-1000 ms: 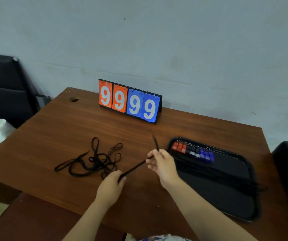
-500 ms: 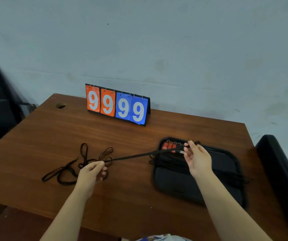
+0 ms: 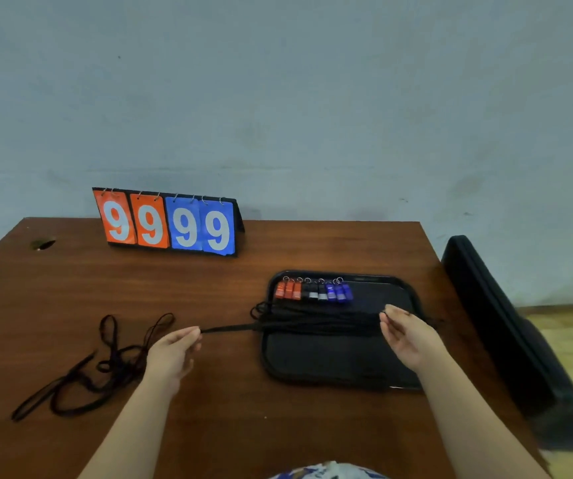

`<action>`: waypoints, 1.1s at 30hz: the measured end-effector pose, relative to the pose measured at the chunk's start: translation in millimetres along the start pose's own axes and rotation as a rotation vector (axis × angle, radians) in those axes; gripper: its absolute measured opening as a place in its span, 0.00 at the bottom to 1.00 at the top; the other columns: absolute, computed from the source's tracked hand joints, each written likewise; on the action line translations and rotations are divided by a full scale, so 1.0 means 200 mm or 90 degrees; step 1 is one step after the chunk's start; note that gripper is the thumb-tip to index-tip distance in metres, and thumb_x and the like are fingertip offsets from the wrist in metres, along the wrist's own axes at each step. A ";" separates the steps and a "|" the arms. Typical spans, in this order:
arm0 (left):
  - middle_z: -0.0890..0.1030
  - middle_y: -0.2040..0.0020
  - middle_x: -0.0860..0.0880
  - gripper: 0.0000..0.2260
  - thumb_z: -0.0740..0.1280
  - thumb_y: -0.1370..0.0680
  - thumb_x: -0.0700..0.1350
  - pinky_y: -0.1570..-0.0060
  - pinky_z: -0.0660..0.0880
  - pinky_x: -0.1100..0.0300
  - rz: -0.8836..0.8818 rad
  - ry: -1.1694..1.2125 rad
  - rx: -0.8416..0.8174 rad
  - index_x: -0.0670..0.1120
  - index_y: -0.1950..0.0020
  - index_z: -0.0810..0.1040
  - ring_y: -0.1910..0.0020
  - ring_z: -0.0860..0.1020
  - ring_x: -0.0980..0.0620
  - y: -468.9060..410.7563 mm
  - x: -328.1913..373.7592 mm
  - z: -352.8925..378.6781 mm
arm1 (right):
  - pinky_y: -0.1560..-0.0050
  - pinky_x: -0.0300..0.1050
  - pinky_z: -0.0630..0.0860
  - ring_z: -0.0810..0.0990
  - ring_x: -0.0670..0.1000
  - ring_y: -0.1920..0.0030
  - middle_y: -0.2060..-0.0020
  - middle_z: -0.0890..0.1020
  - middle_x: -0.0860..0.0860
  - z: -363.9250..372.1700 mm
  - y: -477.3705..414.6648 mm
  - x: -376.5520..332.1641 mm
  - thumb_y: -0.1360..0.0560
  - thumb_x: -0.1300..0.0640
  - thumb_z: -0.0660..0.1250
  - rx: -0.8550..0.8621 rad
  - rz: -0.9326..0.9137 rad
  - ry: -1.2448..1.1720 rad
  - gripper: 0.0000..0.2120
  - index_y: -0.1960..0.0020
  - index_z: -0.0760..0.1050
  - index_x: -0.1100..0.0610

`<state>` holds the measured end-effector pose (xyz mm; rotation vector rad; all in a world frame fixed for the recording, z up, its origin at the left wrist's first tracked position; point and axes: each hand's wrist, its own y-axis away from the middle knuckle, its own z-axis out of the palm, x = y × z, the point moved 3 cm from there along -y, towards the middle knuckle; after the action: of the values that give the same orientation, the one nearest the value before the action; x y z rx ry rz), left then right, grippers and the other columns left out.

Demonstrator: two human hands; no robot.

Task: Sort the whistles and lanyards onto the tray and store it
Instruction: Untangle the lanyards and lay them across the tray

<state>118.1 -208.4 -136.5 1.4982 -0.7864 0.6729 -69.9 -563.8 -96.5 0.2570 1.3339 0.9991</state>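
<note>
On the left of the brown wooden worktop [image 3: 278,426] lies a tangle of loose black lanyards [image 3: 105,368]. Just right of it, the left grip [image 3: 171,354] pinches 1 end of a taut black cord lanyard [image 3: 230,328]. The cord runs across the bundle of black lanyards [image 3: 312,321] on the black plastic tray [image 3: 340,376], below a row of 9 orange, black and blue whistles [image 3: 314,292]. The right grip [image 3: 409,335] pinches the other end over the tray.

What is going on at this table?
A person holds one black lanyard stretched between both hands, over the tray. The left hand pinches one end beside the tray; the right hand pinches the other above it. A bundle of lanyards and a row of whistles lie on the tray. A tangle of lanyards lies on the table.
</note>
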 end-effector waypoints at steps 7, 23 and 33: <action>0.83 0.52 0.47 0.04 0.67 0.22 0.40 0.52 0.73 0.54 -0.017 -0.108 -0.055 0.45 0.50 0.81 0.52 0.79 0.49 0.02 -0.05 0.25 | 0.60 0.43 0.80 0.82 0.54 0.51 0.50 0.82 0.59 -0.35 -0.06 -0.03 0.23 0.70 0.64 0.072 -0.043 -0.023 0.09 0.43 0.76 0.65; 0.81 0.55 0.44 0.05 0.68 0.23 0.39 0.66 0.73 0.57 -0.007 -0.268 -0.010 0.40 0.49 0.81 0.57 0.79 0.47 0.00 -0.18 0.48 | 0.59 0.45 0.79 0.81 0.53 0.54 0.56 0.82 0.56 -0.59 -0.25 -0.06 0.25 0.67 0.68 0.210 -0.139 0.373 0.06 0.48 0.78 0.60; 0.80 0.56 0.43 0.08 0.69 0.23 0.38 0.59 0.73 0.53 0.002 -0.232 0.026 0.39 0.45 0.78 0.57 0.78 0.46 -0.03 -0.14 0.56 | 0.63 0.46 0.78 0.79 0.51 0.62 0.61 0.80 0.54 -0.54 -0.38 -0.08 0.24 0.65 0.68 0.258 -0.153 0.399 0.05 0.49 0.76 0.58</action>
<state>101.7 -317.2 -172.0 1.6808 -1.0560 0.4232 -130.5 -660.3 -165.7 0.0791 2.0889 0.6112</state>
